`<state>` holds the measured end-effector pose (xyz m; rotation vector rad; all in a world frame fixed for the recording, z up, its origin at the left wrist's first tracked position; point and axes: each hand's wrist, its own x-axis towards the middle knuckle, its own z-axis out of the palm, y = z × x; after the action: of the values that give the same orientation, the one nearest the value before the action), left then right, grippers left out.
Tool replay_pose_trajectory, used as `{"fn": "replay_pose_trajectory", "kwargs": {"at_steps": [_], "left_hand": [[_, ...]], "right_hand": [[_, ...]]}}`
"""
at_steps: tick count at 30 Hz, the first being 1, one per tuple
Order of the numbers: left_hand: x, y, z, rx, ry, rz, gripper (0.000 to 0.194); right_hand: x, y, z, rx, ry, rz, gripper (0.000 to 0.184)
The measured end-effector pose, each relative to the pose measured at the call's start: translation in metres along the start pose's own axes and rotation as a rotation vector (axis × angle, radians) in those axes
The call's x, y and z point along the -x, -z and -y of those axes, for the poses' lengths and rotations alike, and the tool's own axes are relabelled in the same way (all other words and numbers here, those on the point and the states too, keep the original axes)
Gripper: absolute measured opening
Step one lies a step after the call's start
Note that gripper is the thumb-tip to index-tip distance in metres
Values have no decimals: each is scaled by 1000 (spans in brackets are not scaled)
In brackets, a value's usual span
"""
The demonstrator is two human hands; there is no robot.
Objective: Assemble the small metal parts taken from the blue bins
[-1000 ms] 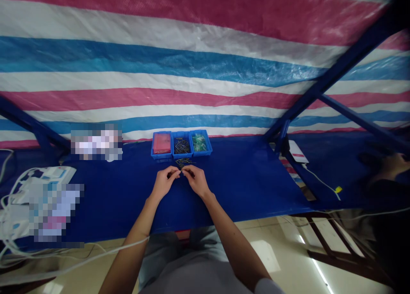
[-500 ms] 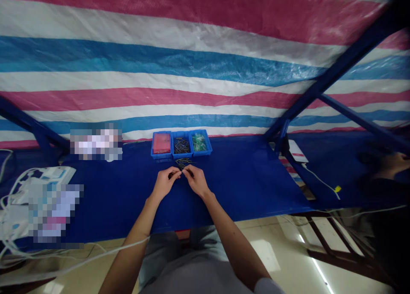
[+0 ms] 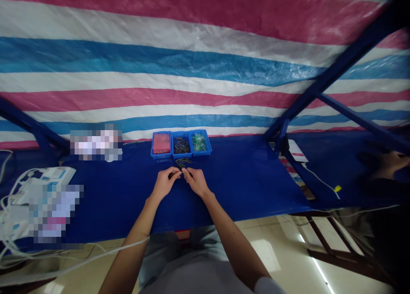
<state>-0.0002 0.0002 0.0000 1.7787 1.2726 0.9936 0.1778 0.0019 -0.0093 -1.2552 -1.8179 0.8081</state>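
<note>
My left hand (image 3: 165,181) and my right hand (image 3: 196,181) meet fingertip to fingertip over the blue table. Both are closed in a pinch. A small dark thing shows faintly between them, too small to name. Just beyond the fingertips lies a loose pile of thin, screw-like metal pieces (image 3: 183,161). Behind it three blue bins stand side by side. Flat reddish-pink packets fill the left bin (image 3: 162,156), dark screw-like pieces fill the middle bin (image 3: 182,155), and clear-and-green plastic packets are in the right bin (image 3: 202,152).
A white power strip (image 3: 64,173) and tangled white cables are at the left, near blurred-out items. Blue frame posts (image 3: 297,102) rise at the right. Past them are a white phone-like device (image 3: 297,151) on a cable and another person's hand (image 3: 392,164). Striped sheeting (image 3: 192,80) hangs behind.
My right fingers have shifted slightly and a little more of the dark thing shows between the hands. The other person's hand at the far right has moved a little.
</note>
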Motion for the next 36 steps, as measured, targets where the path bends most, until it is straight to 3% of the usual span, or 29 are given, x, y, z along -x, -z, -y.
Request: {"fn": "replay_pose_trajectory", "kwargs": {"at_steps": [5,13,36], "left_hand": [[-1,1,2,38,21,-47,26],[-1,1,2,40,28,-30,24],[0,0,2,42,24,-15,24]], "right_hand": [[0,2,5,-121,12,-42,22],[-2,1,4,-121,18,-45,18],[-1,0,0,47,-13,15,44]]}}
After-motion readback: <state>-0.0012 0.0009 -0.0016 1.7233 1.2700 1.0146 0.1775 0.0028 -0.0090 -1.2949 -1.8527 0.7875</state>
